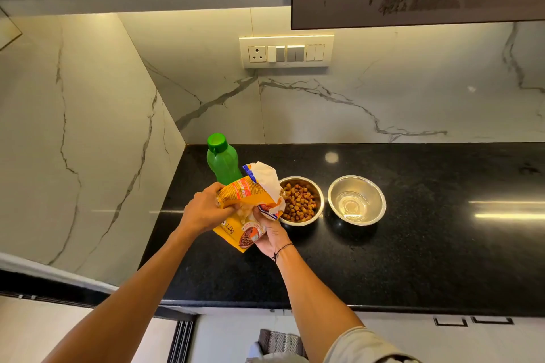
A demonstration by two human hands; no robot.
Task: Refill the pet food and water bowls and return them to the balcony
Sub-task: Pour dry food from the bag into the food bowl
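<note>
Gripping the yellow food bag [236,200], both hands, left [203,209] and right [269,234], hold it beside the kibble-filled bowl [300,200] on the desk [413,259].

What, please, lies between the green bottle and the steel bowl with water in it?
In the head view, the yellow food bag and the kibble-filled bowl lie between the green bottle and the water bowl.

Green bottle's [221,157] base behind the yellow food bag [246,200]; bag print unreadable.
</note>
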